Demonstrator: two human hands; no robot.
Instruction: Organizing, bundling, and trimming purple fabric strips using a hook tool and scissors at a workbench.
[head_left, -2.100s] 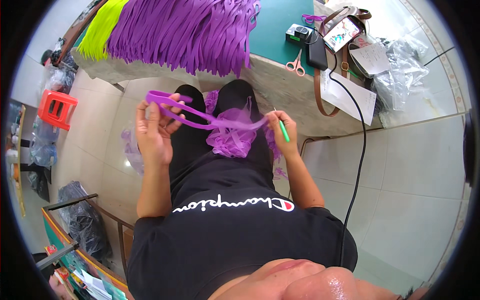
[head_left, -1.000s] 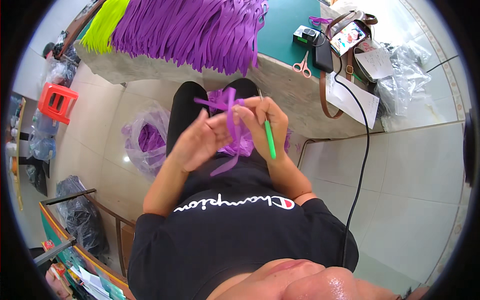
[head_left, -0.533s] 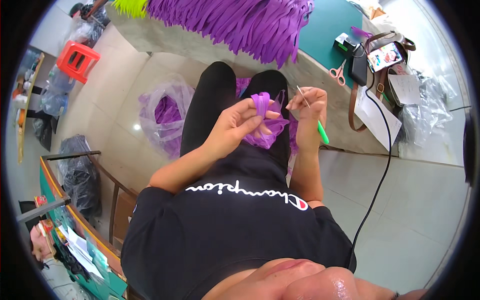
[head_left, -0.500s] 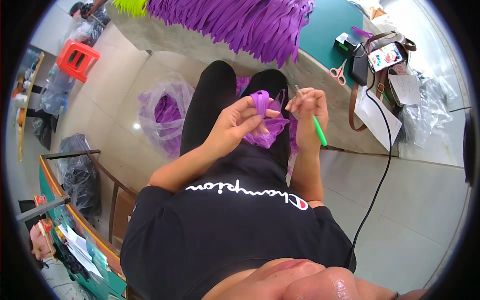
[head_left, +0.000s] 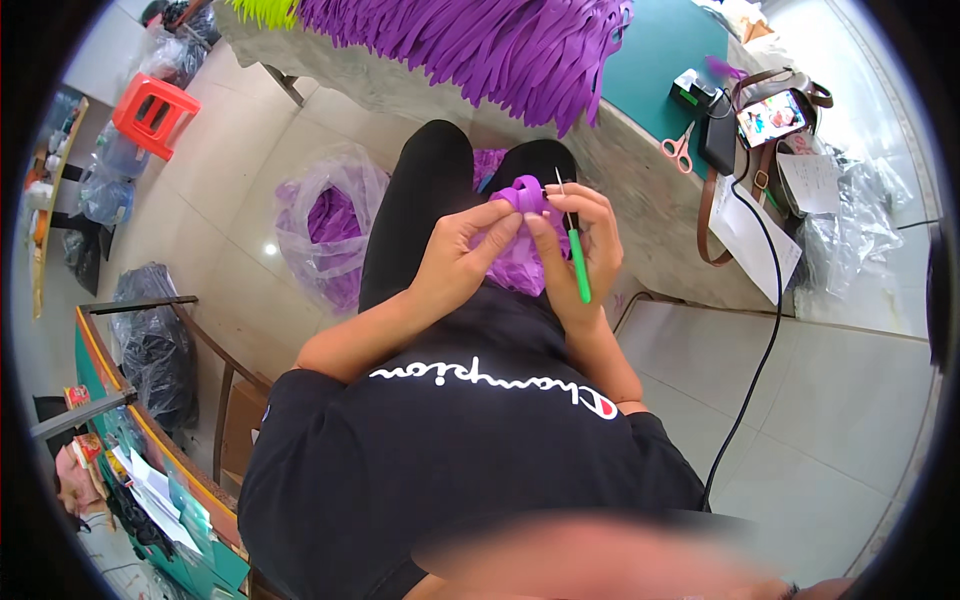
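Over my lap, my left hand (head_left: 467, 245) pinches a looped purple strap (head_left: 525, 192) between thumb and fingertips. My right hand (head_left: 585, 240) is closed round a thin pointed tool with a green handle (head_left: 579, 268). The tool's metal shaft points up and away; whether its tip is hooked is too small to tell. The right thumb and fingers also touch the strap, so both hands meet at the loop. Beneath them a bundle of purple straps (head_left: 517, 272) lies on my lap, partly hidden by the hands.
Ahead, a heap of purple straps (head_left: 480, 50) hangs over the table edge. Pink-handled scissors (head_left: 678, 150), a phone (head_left: 771, 117) and a black cable (head_left: 772, 255) are at the right. On the floor, a clear bag (head_left: 365, 190) holds purple straps; a red stool (head_left: 157, 115) stands farther left.
My right hand has moved left and inward with the green-handled tool, from apart to touching the strap. My left hand stays on the strap, its fingers now closer together.
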